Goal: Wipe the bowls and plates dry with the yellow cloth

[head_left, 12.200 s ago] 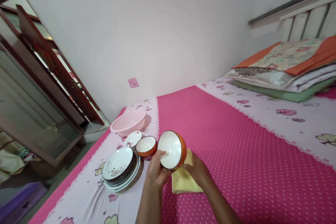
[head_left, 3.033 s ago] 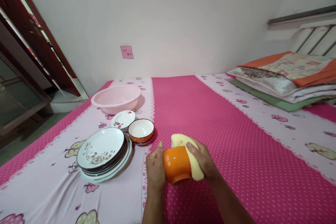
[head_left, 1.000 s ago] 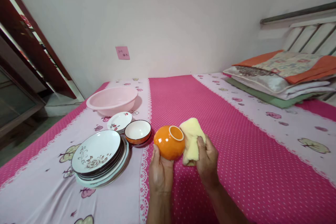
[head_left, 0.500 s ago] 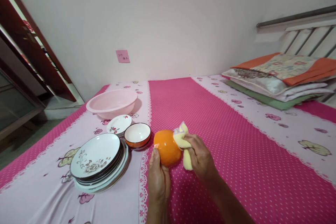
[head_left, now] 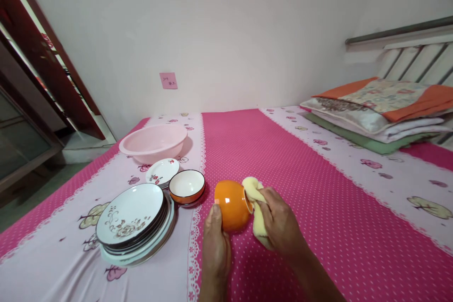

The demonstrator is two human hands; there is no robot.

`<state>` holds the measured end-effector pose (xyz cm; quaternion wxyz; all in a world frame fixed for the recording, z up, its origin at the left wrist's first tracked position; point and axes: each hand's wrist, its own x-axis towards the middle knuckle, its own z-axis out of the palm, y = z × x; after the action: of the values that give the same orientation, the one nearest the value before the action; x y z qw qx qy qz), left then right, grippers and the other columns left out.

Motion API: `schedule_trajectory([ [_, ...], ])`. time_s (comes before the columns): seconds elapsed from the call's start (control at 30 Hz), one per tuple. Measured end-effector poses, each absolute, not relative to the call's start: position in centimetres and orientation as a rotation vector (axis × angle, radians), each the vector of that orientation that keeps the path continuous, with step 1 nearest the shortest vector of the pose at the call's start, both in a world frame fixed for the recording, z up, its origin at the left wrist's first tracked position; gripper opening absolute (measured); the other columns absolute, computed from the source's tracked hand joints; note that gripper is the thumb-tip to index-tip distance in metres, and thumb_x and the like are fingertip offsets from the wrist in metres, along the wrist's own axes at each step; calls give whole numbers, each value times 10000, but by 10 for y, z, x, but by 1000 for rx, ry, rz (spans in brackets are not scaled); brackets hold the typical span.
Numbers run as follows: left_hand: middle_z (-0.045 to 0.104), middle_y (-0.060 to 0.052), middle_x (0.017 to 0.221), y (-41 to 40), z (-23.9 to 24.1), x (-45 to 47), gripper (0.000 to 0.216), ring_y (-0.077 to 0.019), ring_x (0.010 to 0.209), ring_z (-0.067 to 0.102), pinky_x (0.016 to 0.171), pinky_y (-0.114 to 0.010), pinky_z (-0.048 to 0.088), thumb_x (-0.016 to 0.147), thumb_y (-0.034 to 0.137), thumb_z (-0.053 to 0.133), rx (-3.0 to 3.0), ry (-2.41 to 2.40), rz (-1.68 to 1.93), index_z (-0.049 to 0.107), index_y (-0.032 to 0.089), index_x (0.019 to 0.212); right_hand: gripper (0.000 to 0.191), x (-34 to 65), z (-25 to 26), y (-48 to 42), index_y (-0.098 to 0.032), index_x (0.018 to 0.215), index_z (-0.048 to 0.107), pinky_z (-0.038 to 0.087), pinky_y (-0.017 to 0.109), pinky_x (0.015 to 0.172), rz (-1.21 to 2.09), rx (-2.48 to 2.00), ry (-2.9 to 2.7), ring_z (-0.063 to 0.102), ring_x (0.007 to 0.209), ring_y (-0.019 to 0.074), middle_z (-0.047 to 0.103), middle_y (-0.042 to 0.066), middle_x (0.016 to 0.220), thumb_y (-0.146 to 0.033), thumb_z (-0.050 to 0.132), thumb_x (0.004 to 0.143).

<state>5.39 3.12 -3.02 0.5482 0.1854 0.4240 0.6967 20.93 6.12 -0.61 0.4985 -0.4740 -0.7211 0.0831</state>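
An orange bowl point(head_left: 231, 205) is tipped on its side above the bedspread, its base ring facing right. My left hand point(head_left: 216, 240) grips it from the lower left, thumb along the outside; the fingers underneath are mostly hidden. A pale yellow cloth point(head_left: 261, 219) is bunched in my right hand point(head_left: 281, 219), pressed against the bowl's base. To the left, a white-lined bowl point(head_left: 187, 184) with an orange outside and dark rim sits on top of another. Beside it stand a stack of large plates point(head_left: 130, 212) with a brown flower pattern and a stack of small flowered plates point(head_left: 163, 171).
A pink basin point(head_left: 154, 144) stands behind the plates, near the wall. Folded bedding point(head_left: 375, 108) is piled at the far right beside a white slatted headboard point(head_left: 417, 63). The pink dotted bedspread point(head_left: 240, 141) lies beneath everything. A pink note point(head_left: 168, 80) is stuck to the wall.
The bowl has turned so its base ring now shows on the right. My right hand with the cloth has shifted slightly right and down, along the base. The whole view has tilted slightly.
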Motion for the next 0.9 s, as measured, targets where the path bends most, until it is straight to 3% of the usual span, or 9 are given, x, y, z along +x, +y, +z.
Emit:
schedule_trajectory([
  [0.17,793,-145,1106,34,-26,54,498,-350,1185,687,1003,-478,558,894,610,677,783,1087,1567,751,174,1124,294,195,17,41,-216,1232,641,580,377,872,65,-914,-1788,693,1029,245,728,97,1091,-134,476,1003],
  [0.3,787,-118,1025,30,-22,52,380,-325,1132,685,1013,-463,535,836,514,729,1005,1060,1531,763,209,1061,358,175,25,29,-220,1330,621,513,535,1049,-14,-783,-2059,628,1257,323,704,123,1333,-229,594,974],
  [0.4,770,-104,883,24,-15,50,404,-308,982,698,844,-405,564,888,577,657,1104,1017,1426,779,197,952,387,174,21,33,-218,1369,612,453,602,1113,4,-870,-2050,589,1333,345,671,133,1412,-269,595,985],
  [0.5,767,-89,838,17,-6,49,503,-270,834,699,718,-352,545,940,632,600,1157,874,1244,787,166,922,390,189,18,43,-215,1360,635,482,551,1107,218,-989,-1916,606,1323,327,683,135,1395,-330,595,990],
  [0.63,800,-99,941,13,-2,50,405,-280,927,739,879,-406,578,913,550,709,877,722,1248,804,174,1032,461,207,14,55,-203,1312,665,605,433,873,786,-1105,-1641,730,1039,304,759,119,1198,-478,654,941],
  [0.73,813,-110,1029,18,-8,53,372,-302,1063,740,1002,-435,562,805,476,847,544,726,1485,812,179,1025,488,204,5,56,-181,1264,672,605,358,716,1065,-1042,-1364,739,853,267,777,106,1075,-561,612,964],
  [0.8,810,-130,1098,24,-11,53,369,-303,1139,726,1060,-435,541,823,443,837,356,687,1582,806,165,1065,490,197,-4,55,-179,1271,665,605,359,786,1047,-999,-1262,741,923,273,768,114,1132,-566,589,981],
  [0.9,814,-151,1107,33,-13,49,330,-278,1152,734,1090,-431,533,993,370,633,95,609,1534,773,140,1184,496,186,-17,55,-186,1333,632,574,396,962,898,-968,-1326,700,1143,304,722,129,1285,-531,595,979],
])
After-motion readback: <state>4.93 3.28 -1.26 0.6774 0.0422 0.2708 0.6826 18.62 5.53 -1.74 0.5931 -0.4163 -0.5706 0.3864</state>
